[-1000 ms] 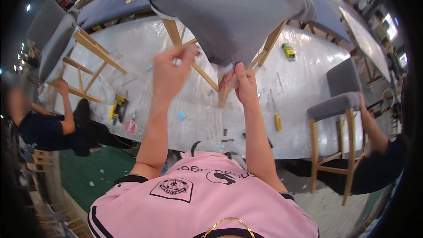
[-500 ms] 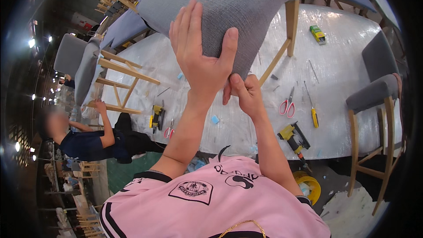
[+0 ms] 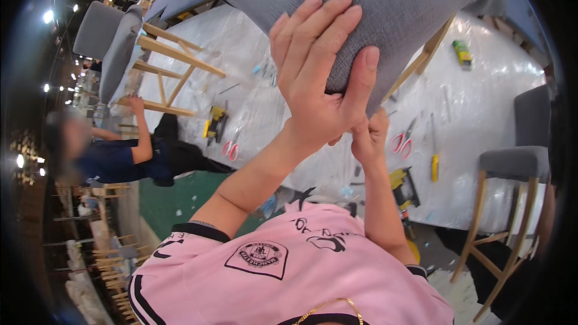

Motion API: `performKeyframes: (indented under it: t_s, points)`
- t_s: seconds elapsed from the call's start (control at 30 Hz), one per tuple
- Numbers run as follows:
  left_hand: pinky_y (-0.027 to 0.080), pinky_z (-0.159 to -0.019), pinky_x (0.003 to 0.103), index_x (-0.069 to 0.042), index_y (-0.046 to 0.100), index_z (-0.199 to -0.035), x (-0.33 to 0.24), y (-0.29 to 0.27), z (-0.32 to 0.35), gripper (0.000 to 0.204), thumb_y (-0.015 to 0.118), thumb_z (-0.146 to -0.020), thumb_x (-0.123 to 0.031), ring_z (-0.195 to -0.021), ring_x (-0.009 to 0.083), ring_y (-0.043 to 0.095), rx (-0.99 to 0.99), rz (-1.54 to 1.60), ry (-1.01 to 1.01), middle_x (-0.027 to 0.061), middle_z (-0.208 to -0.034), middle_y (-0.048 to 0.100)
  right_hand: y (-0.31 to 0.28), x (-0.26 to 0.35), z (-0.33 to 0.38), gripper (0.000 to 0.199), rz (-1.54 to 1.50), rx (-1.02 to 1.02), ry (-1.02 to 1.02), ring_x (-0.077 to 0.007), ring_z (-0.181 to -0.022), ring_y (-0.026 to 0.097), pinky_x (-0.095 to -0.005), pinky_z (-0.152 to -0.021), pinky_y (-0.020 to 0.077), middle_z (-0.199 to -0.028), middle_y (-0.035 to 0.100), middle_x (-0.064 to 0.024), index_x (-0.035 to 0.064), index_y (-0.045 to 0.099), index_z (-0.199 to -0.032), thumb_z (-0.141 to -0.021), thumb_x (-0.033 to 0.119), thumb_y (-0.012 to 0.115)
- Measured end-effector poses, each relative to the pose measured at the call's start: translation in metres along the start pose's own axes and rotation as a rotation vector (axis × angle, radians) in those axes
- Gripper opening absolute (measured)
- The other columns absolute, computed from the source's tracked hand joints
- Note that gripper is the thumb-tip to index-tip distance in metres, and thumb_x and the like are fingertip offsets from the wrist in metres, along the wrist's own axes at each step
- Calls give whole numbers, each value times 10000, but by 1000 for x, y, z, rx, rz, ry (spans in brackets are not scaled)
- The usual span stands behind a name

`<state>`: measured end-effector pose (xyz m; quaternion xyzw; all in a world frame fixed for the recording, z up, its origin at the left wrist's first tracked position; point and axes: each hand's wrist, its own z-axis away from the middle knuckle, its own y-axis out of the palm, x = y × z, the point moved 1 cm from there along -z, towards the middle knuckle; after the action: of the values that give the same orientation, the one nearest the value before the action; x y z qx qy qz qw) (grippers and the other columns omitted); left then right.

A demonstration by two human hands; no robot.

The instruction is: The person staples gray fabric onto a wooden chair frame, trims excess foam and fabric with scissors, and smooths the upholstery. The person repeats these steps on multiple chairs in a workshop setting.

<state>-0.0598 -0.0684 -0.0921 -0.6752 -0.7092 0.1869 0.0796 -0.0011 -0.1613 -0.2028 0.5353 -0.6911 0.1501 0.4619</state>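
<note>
A grey upholstered chair seat [image 3: 385,6] with pale wooden legs fills the top of the view, lifted above a plastic-covered table [image 3: 481,126]. My left hand [image 3: 319,78] lies flat on the grey fabric with its thumb hooked round the seat's lower edge. My right hand [image 3: 368,135] sits just below that edge, fingers pinched on the fabric underneath. Both forearms rise from my pink shirt.
On the table lie red-handled scissors [image 3: 400,141], a yellow-handled tool [image 3: 434,165], a yellow power tool [image 3: 403,183], another yellow tool [image 3: 215,121] and a green item [image 3: 462,52]. A person in dark blue [image 3: 114,156] works at left. Grey chairs stand at right [image 3: 512,162] and upper left [image 3: 114,36].
The view has closed in on the seat. My left hand went from reaching up in the air to pressing flat on the fabric; my right hand stayed at the seat's lower edge.
</note>
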Motion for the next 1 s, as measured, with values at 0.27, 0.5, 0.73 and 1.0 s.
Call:
performKeyframes:
  t_s: [0.27, 0.5, 0.73, 1.0]
  points:
    - [321, -1158, 461, 61, 408, -1465, -1, 15, 59, 949, 811, -820, -507, -1320, 281, 528, -363, 501, -584, 196, -1291, 655, 3, -20, 8, 520, -213, -41, 93, -211, -523, 630, -334, -489, 517, -691, 651, -113, -4, 621, -812, -1070, 435, 516]
    - [526, -617, 277, 53, 566, -1102, 40, 21, 98, 706, 808, -825, -549, -658, 134, 640, 205, 1151, -902, 62, -777, 647, 2, -20, 8, 584, -209, -88, 171, -237, -483, 589, -367, -456, 499, -624, 607, -105, 22, 579, -679, -1072, 447, 501]
    - [478, -475, 282, 14, 592, -871, 22, 11, 95, 383, 710, -880, -350, -479, 138, 578, 243, 1240, -1041, 48, -592, 580, 5, -11, 10, 601, -126, -178, 194, -227, -479, 580, -362, -455, 483, -578, 575, -93, 30, 575, -655, -1088, 432, 468]
    - [426, -348, 294, 21, 559, -838, 19, 7, 86, 327, 674, -884, -281, -357, 160, 509, 193, 1239, -1076, 66, -531, 540, 4, -9, 6, 627, -54, -157, 200, -220, -494, 586, -344, -460, 478, -577, 583, -105, 18, 579, -653, -1085, 457, 461]
